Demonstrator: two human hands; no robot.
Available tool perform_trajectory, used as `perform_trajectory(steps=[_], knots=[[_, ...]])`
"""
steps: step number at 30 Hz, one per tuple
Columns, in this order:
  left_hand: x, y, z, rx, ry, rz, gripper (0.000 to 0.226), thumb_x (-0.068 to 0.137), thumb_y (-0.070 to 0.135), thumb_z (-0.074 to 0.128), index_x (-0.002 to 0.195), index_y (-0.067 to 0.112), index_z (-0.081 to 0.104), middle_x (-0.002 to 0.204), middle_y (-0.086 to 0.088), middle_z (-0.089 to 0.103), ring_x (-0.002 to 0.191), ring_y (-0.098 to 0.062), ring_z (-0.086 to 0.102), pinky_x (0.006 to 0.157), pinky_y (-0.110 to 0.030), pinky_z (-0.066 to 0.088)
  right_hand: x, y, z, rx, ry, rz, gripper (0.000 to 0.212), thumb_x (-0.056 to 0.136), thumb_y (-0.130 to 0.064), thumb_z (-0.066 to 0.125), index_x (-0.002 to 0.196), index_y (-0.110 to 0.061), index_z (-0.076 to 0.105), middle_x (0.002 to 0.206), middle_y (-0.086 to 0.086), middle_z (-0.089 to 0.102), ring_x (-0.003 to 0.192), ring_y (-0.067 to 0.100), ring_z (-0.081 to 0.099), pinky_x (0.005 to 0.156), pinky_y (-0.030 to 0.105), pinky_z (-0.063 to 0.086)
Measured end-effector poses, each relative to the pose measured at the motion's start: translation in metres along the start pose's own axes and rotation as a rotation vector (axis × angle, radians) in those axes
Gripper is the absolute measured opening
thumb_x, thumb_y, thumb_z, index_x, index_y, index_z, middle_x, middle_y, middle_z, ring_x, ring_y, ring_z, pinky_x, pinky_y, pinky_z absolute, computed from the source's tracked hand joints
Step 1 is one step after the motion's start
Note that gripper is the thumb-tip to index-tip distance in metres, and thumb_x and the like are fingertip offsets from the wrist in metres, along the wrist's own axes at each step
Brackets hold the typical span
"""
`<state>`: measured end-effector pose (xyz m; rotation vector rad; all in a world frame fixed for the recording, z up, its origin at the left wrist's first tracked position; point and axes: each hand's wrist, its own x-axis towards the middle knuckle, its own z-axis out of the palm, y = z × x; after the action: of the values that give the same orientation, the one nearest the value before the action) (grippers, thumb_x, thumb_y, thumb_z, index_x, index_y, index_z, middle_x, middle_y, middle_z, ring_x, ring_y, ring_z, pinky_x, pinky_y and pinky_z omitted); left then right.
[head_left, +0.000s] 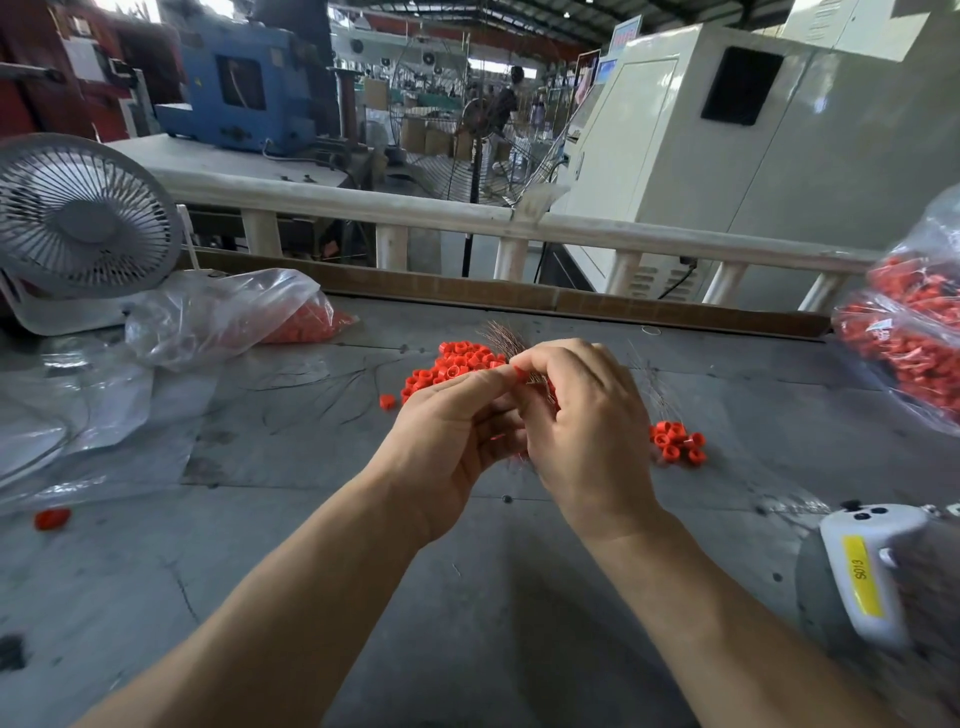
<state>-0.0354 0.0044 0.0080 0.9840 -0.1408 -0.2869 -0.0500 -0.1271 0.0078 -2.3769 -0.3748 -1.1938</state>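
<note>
- I was at the fitting step: my left hand pinched one red cap between thumb and fingertips, pressed up against my right hand, both raised just above the table.
- My right hand was curled round the wire bundle, fingers closed on it. How the thumb lay I could not tell — the back of the hand hid it.
- The bundle's long axis ran away from me and a little to the left. Its far ends fanned out beyond my knuckles, and its near ends poked out below the palm toward me.
- The cap sat where the two hands met, beside the wires. Which way its open mouth faced was too small to tell.
- Next, I judged, one wire end had to be singled out and the cap's hole lined up along that same axis — a fine, steady push.
- More caps waited in the loose pile just beyond my hands, and a smaller heap lay to the right.
</note>
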Motion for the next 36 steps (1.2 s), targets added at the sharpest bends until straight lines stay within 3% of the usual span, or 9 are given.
perform_trajectory(steps=[3, 6, 9, 12, 17, 22, 27, 32, 36], knots=[[0.001, -0.001, 0.0, 0.01, 0.029, 0.018, 0.023, 0.098, 0.014, 0.062, 0.113, -0.004, 0.067, 0.094, -0.018, 0.056, 0.092, -0.032, 0.055, 0.08, -0.036, 0.054, 0.001, -0.003, 0.0, -0.001, -0.011, -0.006, 0.02, 0.094, -0.027, 0.059, 0.098, -0.014, 0.073, 0.101, -0.001, 0.071, 0.099, 0.023, 0.063, 0.089, 0.034, 0.048], [0.001, -0.002, 0.001, 0.017, 0.036, 0.033, 0.037, 0.098, 0.013, 0.063, 0.121, -0.016, 0.062, 0.103, -0.021, 0.055, 0.096, -0.034, 0.053, 0.081, -0.036, 0.055, 0.0, -0.001, 0.0, 0.003, -0.006, -0.02, 0.007, 0.092, -0.016, 0.068, 0.097, -0.014, 0.073, 0.1, -0.001, 0.071, 0.098, 0.024, 0.063, 0.087, 0.039, 0.051], [0.002, -0.003, 0.0, 0.024, 0.028, 0.045, 0.032, 0.098, 0.013, 0.063, 0.115, -0.014, 0.066, 0.097, -0.02, 0.057, 0.088, -0.031, 0.059, 0.074, -0.032, 0.057, 0.0, 0.001, -0.001, 0.039, -0.016, -0.004, 0.008, 0.09, -0.009, 0.071, 0.097, -0.014, 0.072, 0.1, -0.002, 0.07, 0.098, 0.022, 0.062, 0.085, 0.041, 0.052], [0.002, -0.003, 0.0, 0.02, 0.003, 0.042, 0.015, 0.098, 0.013, 0.063, 0.099, -0.001, 0.068, 0.085, -0.013, 0.061, 0.074, -0.021, 0.064, 0.069, -0.029, 0.058, 0.0, 0.002, -0.001, 0.053, -0.002, -0.002, 0.01, 0.09, -0.007, 0.07, 0.097, -0.014, 0.072, 0.1, -0.003, 0.07, 0.1, 0.02, 0.061, 0.085, 0.036, 0.052], [0.002, -0.002, -0.001, 0.003, -0.019, -0.005, 0.015, 0.099, 0.015, 0.059, 0.099, 0.002, 0.067, 0.082, -0.01, 0.064, 0.071, -0.018, 0.064, 0.069, -0.027, 0.058, 0.002, 0.002, -0.003, 0.06, -0.003, -0.011, 0.023, 0.091, -0.025, 0.052, 0.096, -0.011, 0.07, 0.099, -0.001, 0.069, 0.098, 0.022, 0.06, 0.085, 0.035, 0.05], [0.001, 0.0, -0.001, -0.001, -0.015, -0.019, 0.016, 0.1, 0.013, 0.056, 0.103, -0.001, 0.064, 0.084, -0.014, 0.062, 0.073, -0.019, 0.063, 0.067, -0.026, 0.058, 0.002, 0.004, -0.002, 0.056, 0.021, -0.026, 0.011, 0.089, -0.014, 0.062, 0.095, -0.01, 0.07, 0.098, 0.0, 0.069, 0.098, 0.025, 0.061, 0.086, 0.04, 0.051], [0.001, 0.002, -0.002, 0.021, -0.011, 0.013, 0.021, 0.099, 0.013, 0.057, 0.111, -0.003, 0.064, 0.101, -0.02, 0.055, 0.08, -0.023, 0.06, 0.069, -0.028, 0.058, 0.001, 0.005, -0.001, 0.089, 0.034, -0.024, 0.011, 0.087, -0.006, 0.074, 0.097, -0.01, 0.071, 0.099, 0.0, 0.069, 0.099, 0.022, 0.061, 0.086, 0.033, 0.05], [0.001, 0.004, -0.004, 0.155, 0.003, 0.087, 0.026, 0.1, 0.012, 0.059, 0.113, -0.01, 0.067, 0.101, -0.025, 0.063, 0.091, -0.032, 0.062, 0.083, -0.039, 0.057, 0.001, 0.007, -0.003, 0.256, -0.02, 0.065, 0.011, 0.089, -0.008, 0.078, 0.097, -0.012, 0.071, 0.097, -0.009, 0.063, 0.091, 0.017, 0.062, 0.079, 0.033, 0.053], [-0.002, 0.006, -0.004, 0.179, -0.014, 0.095, 0.023, 0.101, 0.012, 0.058, 0.109, -0.006, 0.069, 0.099, -0.025, 0.064, 0.093, -0.033, 0.062, 0.092, -0.046, 0.055, 0.0, 0.007, -0.005, 0.334, -0.024, 0.122, 0.01, 0.091, -0.013, 0.078, 0.097, -0.016, 0.071, 0.096, -0.007, 0.065, 0.083, 0.008, 0.06, 0.072, 0.012, 0.046]])
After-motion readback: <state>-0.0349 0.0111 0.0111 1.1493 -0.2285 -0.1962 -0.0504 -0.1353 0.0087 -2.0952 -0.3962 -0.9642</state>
